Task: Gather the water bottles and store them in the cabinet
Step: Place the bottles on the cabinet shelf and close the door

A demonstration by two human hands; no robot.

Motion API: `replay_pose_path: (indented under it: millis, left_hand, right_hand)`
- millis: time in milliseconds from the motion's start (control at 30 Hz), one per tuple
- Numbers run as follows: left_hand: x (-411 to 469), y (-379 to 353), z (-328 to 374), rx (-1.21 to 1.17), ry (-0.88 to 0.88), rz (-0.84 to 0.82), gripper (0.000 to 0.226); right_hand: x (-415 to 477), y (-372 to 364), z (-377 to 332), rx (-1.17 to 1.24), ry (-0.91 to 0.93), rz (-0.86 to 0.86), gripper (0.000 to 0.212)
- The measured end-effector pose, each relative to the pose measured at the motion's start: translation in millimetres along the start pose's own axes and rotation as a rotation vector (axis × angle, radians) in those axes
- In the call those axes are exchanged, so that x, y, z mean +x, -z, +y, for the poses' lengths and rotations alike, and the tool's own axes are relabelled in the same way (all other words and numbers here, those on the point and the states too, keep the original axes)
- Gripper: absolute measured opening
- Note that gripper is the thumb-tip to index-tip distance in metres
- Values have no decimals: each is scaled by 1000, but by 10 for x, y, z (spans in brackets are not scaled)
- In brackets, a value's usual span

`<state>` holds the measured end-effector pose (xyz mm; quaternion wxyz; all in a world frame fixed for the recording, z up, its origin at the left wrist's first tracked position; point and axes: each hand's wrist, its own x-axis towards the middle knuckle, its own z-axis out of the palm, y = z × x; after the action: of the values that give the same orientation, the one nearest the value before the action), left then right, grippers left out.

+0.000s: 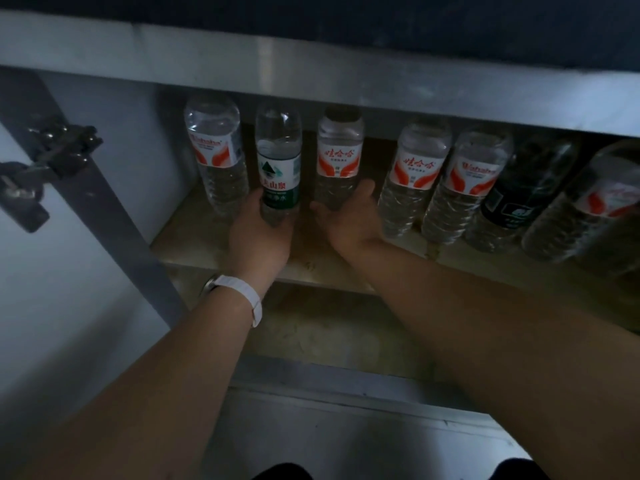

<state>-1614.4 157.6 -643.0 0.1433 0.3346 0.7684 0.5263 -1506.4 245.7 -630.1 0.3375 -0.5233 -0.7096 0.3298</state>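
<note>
- We have the green-label water bottle [278,168] upright in the cabinet, second from the left on the shelf [207,252], its lower part wrapped by the fingers and thumb of our left hand [259,233].
- Just right of it stands a red-label bottle [339,161]; our right hand [346,216] cups its base, thumb up one side and fingers curled round the other.
- Another red-label bottle [216,154] stands at the far left, close to the cabinet's side wall.
- To the right we see two more red-label bottles [412,174], a dark-label bottle [519,195] and one last bottle [595,202] in shadow.
- A white wristband [242,292] sits on our left wrist.
- The open door's hinge [59,147] shows at the left.
</note>
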Motion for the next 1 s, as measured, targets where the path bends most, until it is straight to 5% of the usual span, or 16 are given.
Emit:
replay_pose_path:
  millis: [233, 533, 1000]
  left_hand:
    - [-440, 243, 54, 351, -281, -119, 54]
    - [-935, 486, 138, 772, -587, -210, 49]
    - [-1818, 1655, 1662, 937, -437, -407, 52]
  right_hand:
    - [-297, 379, 128, -110, 158, -103, 52]
    - [-650, 1055, 349, -690, 562, -245, 53]
    - [-1547, 2391, -941, -814, 406, -701, 59]
